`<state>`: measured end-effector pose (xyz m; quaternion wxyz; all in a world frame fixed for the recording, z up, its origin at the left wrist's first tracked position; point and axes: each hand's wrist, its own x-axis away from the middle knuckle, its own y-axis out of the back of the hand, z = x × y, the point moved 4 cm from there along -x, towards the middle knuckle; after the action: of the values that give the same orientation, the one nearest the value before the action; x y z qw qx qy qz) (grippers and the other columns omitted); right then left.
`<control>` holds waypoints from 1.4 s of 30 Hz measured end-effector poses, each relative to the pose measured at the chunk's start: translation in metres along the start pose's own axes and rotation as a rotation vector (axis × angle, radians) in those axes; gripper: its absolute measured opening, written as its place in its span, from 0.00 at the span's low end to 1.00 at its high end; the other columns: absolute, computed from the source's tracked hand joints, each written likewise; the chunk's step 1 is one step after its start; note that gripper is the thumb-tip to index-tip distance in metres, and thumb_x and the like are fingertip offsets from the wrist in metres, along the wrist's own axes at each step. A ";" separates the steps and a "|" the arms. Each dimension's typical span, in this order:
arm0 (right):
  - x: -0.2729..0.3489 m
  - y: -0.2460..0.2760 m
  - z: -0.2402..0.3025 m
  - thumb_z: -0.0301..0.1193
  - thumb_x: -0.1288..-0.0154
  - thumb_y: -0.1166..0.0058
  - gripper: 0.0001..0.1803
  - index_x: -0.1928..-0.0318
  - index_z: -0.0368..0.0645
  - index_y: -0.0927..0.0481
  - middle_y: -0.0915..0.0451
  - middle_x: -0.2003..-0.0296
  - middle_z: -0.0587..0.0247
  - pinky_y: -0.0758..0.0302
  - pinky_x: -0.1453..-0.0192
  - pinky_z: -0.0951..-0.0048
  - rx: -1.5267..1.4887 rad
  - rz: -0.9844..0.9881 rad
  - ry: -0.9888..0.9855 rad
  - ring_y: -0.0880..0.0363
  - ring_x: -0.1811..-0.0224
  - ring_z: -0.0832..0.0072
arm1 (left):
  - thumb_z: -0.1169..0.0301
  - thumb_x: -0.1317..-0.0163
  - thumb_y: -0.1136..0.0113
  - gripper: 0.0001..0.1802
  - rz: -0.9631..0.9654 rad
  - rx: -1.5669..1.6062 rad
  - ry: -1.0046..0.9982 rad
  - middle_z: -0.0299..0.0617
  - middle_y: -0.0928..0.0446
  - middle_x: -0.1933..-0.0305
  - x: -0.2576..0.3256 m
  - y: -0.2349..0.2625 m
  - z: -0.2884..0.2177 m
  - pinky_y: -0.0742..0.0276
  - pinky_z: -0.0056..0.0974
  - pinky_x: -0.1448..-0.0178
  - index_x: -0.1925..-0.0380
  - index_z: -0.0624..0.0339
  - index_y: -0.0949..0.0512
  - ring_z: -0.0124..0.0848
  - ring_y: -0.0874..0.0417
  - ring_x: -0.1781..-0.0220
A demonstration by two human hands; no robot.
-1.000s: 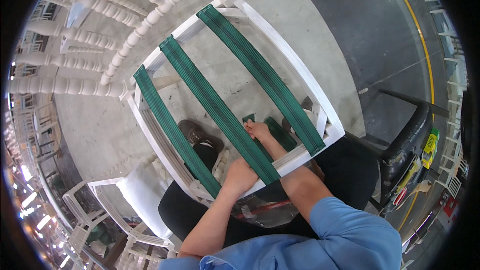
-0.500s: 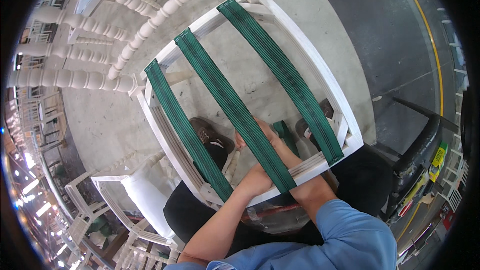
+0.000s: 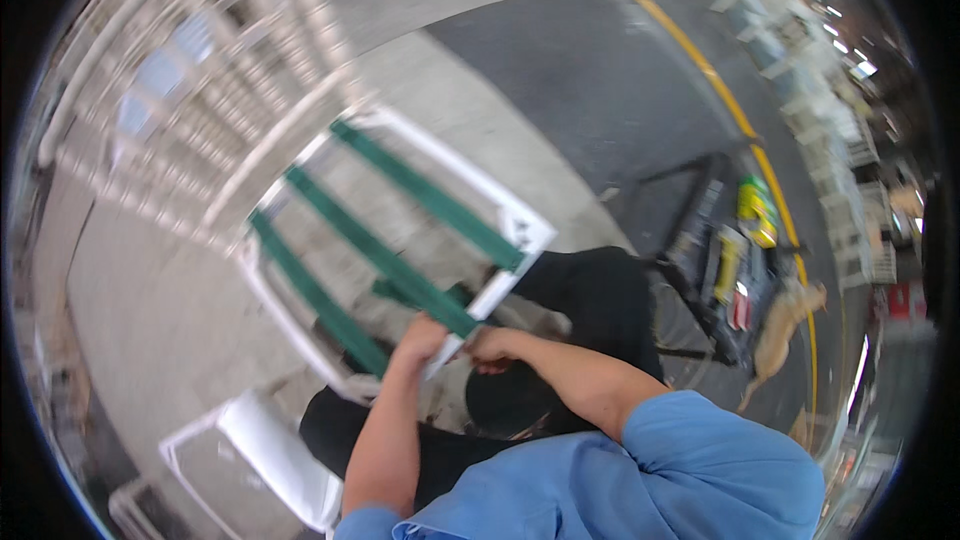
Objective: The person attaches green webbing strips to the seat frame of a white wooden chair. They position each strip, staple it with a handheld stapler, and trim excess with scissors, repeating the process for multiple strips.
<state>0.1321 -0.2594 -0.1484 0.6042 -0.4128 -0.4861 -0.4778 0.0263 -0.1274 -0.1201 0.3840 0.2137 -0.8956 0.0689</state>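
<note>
grey concrete floor [image 3: 560, 70], view swung right since a sec ago. both hands same spot: left hand [image 3: 418, 338] gripping frame [image 3: 500, 285] edge by middle strap [image 3: 375, 252], right hand [image 3: 490, 345] curled at rail, pinch unclear.

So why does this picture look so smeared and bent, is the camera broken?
In the head view, motion blur smears the stacked white chairs and the white seat frame with its green straps; both hands, left and right, at its near edge, are soft too. The fisheye lens bends the yellow floor line, and the corners are black.
</note>
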 end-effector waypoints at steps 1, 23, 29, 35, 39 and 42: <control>0.032 0.005 0.010 0.43 0.22 0.44 0.18 0.45 0.44 0.14 0.14 0.70 0.60 0.19 0.74 0.63 0.246 0.042 0.317 0.17 0.77 0.72 | 0.63 0.36 0.34 0.18 -0.046 -0.003 0.023 0.56 0.12 0.62 0.001 0.001 -0.002 0.16 0.48 0.64 0.54 0.68 0.14 0.42 0.11 0.66; 0.270 0.351 -0.347 0.19 0.42 0.31 0.19 0.49 0.35 0.18 0.15 0.64 0.59 0.17 0.64 0.56 -0.847 -1.267 0.187 0.15 0.69 0.61 | 0.60 0.27 0.39 0.18 0.044 0.166 0.072 0.51 0.14 0.69 0.042 -0.010 -0.044 0.21 0.44 0.78 0.51 0.64 0.17 0.38 0.15 0.78; 0.331 0.314 -0.270 0.23 0.41 0.30 0.24 0.43 0.43 0.20 0.16 0.60 0.64 0.21 0.67 0.62 -0.494 -1.520 0.603 0.18 0.68 0.67 | 0.58 0.25 0.42 0.18 0.060 0.192 0.065 0.49 0.14 0.69 0.047 -0.009 -0.046 0.21 0.43 0.77 0.50 0.61 0.17 0.36 0.16 0.78; 0.389 0.218 -0.135 0.41 0.33 0.25 0.31 0.36 0.42 0.22 0.15 0.53 0.66 0.22 0.51 0.66 -0.373 -1.049 0.587 0.18 0.54 0.74 | 0.57 0.24 0.44 0.18 0.077 0.155 0.006 0.48 0.14 0.70 0.042 -0.007 -0.041 0.21 0.43 0.79 0.49 0.61 0.17 0.35 0.16 0.79; 0.362 0.124 -0.044 0.43 0.28 0.30 0.20 0.45 0.44 0.15 0.14 0.59 0.71 0.26 0.66 0.74 -0.170 -0.653 0.674 0.22 0.67 0.82 | 0.56 0.25 0.41 0.20 0.054 0.140 -0.013 0.49 0.14 0.72 0.040 -0.004 -0.037 0.18 0.44 0.79 0.52 0.64 0.15 0.37 0.14 0.79; 0.306 0.068 0.008 0.42 0.27 0.31 0.17 0.50 0.43 0.14 0.16 0.64 0.72 0.28 0.70 0.75 -0.129 -0.452 0.736 0.23 0.71 0.83 | 0.56 0.25 0.42 0.21 0.053 0.123 -0.038 0.49 0.12 0.69 0.041 -0.002 -0.038 0.17 0.44 0.78 0.52 0.65 0.15 0.38 0.14 0.79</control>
<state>0.2182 -0.2917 0.1510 0.5906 -0.1350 -0.2856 -0.7425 0.0270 -0.1323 -0.0641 0.3513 0.2142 -0.9021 0.1299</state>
